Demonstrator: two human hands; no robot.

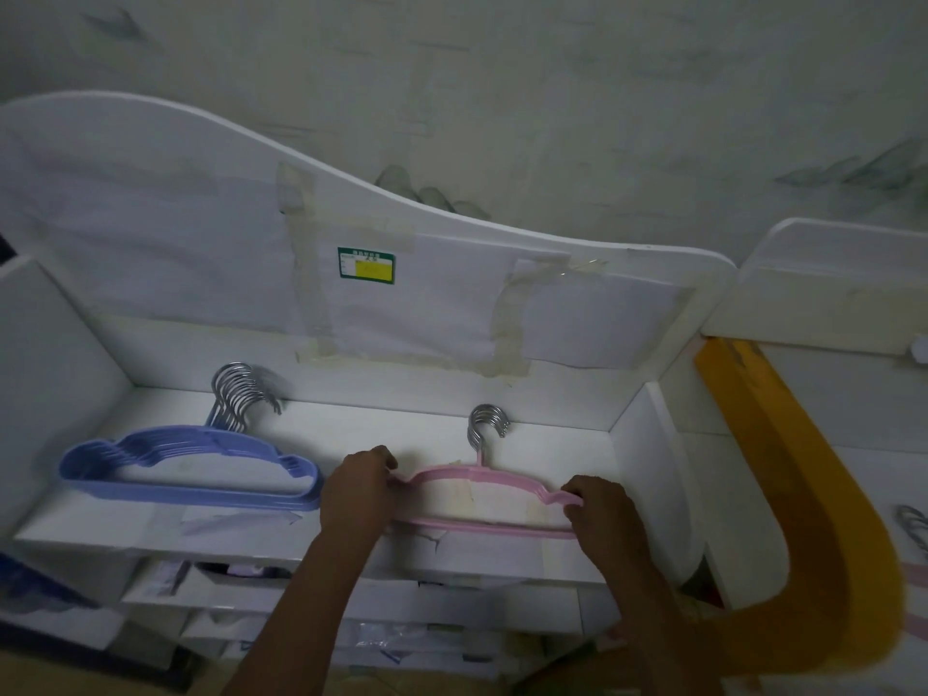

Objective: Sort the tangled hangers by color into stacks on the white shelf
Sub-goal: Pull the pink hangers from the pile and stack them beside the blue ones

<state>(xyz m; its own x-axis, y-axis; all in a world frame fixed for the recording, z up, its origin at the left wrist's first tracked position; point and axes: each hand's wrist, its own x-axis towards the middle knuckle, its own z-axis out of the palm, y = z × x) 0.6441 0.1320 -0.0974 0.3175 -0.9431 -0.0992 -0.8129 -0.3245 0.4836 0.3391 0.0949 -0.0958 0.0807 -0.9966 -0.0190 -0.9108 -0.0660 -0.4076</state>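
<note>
Lying flat on the white shelf [527,419], right of centre, is a stack of pale pink plastic hangers [482,499] with chrome wire hooks [486,428] pointing to the far side, against the shelf's back panel. About four hooks show there, bunched too tightly for a sure count. The left hand [359,487] grips the left shoulder end of the pink stack, fingers curled over the rim. The right hand [600,509] grips the right shoulder end the same way, so the stack lies between the two hands, its near bar running from one wrist to the other.

Well apart on the left of the same shelf lies a second stack, of blue plastic hangers [193,469], roughly six or seven going by the fanned chrome hooks [241,394], which also point to the far side. No hand touches it.

One small green label with a yellow patch [366,265] is stuck on the wavy white back panel [150,203], among sheets of paper held by yellowed tape. Below the shelf's near edge sit white boxes [452,600]. At the right, a broad curved yellow band [803,545] sweeps from far to near, and beyond it, at the frame's right edge, a few more wire hooks [914,524] show, blurred.
</note>
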